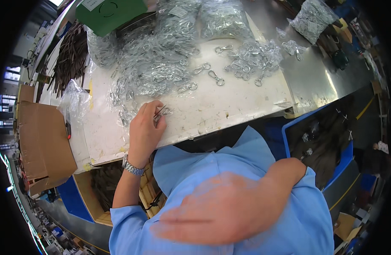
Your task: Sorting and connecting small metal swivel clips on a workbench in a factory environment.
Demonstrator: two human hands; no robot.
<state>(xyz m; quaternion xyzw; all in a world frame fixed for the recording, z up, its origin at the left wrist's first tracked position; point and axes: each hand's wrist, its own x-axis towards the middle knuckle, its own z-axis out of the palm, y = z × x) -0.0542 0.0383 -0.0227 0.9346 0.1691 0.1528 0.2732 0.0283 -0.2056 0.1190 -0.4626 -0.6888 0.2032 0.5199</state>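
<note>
A person in a blue shirt [214, 163] works at a white table [229, 108], seen from above through their own head camera. The left hand [145, 127], with a silver watch [133, 165] on its wrist, rests over the table's near side, thumb and forefinger pinched on a small metal clip [162, 111]. The right hand [216, 208] is blurred in front of the shirt, well apart from the table; its fingers point left and look roughly together, but whether they grip anything cannot be told. Just beyond the left hand spreads a heap of shiny clips [157, 70], many in clear plastic, with a smaller pile [255, 57] to the right. Behind the heap are a green box [112, 19] and a full clear bag [225, 21]. Brown strips [72, 59] lie at far left, beyond a cardboard box [44, 144].
</note>
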